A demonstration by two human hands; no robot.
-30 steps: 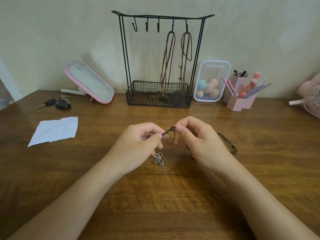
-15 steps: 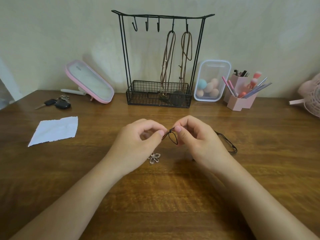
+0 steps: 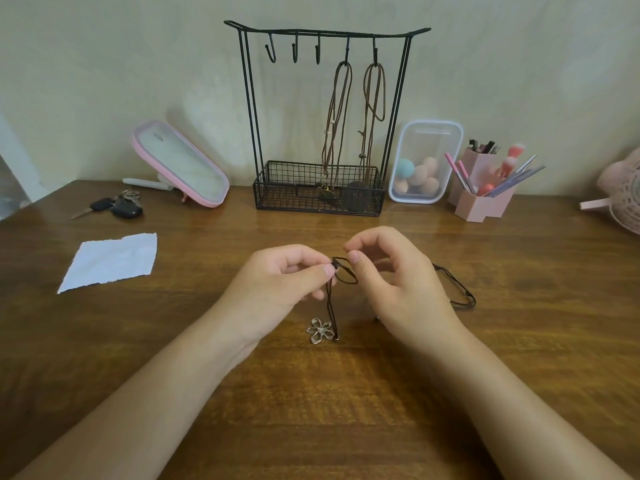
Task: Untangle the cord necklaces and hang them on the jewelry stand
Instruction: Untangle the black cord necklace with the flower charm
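Left hand (image 3: 280,289) pinching knot of thin black cord necklace (image 3: 346,276); right hand (image 3: 398,285) pinching loop, pulling it wider than 0.5 seconds ago; tangle probably loosening; silver flower pendant (image 3: 319,330) lying on brown wooden surface (image 3: 311,403); black wire jewelry stand (image 3: 325,32) waiting.

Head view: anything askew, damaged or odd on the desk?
Only the white paper at left: its edges are ragged, as if torn. The black cord, pinched by left hand and right hand, is looped, not yet untangled. Nothing spilled; the jewelry stand stands upright.

In front of the jewelry stand (image 3: 325,32), my left hand (image 3: 277,289) and right hand (image 3: 398,289) each pinch the black cord (image 3: 331,306), fingers curled.
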